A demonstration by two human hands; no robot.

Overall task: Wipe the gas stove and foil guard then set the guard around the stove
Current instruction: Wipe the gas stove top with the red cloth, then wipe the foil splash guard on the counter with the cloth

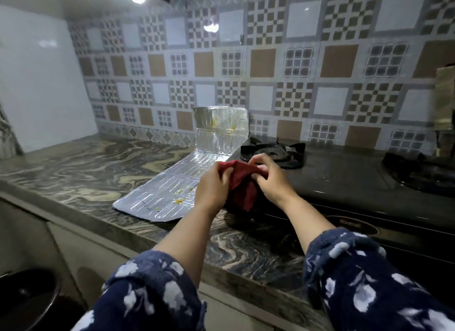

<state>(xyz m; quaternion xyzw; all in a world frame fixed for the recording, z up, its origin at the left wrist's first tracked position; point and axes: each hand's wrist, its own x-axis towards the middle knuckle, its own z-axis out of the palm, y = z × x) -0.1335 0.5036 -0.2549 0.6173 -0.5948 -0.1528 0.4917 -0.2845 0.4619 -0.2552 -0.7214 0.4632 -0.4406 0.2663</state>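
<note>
Our left hand [213, 185] and right hand [267, 180] both close on a red cloth [240, 183], bunched above the front left corner of the black gas stove [344, 180]. Just left, the stained foil guard [170, 190] lies partly flat on the counter [81, 168], its far panel upright against the tiled wall [270, 67].

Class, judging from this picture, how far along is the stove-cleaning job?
Early on. Done: nothing visibly; the foil guard still shows yellow stains, lying mostly flat on the counter. In hand: left hand and right hand grip a red cloth. Left: wiping stove and guard, then placing it.
</note>
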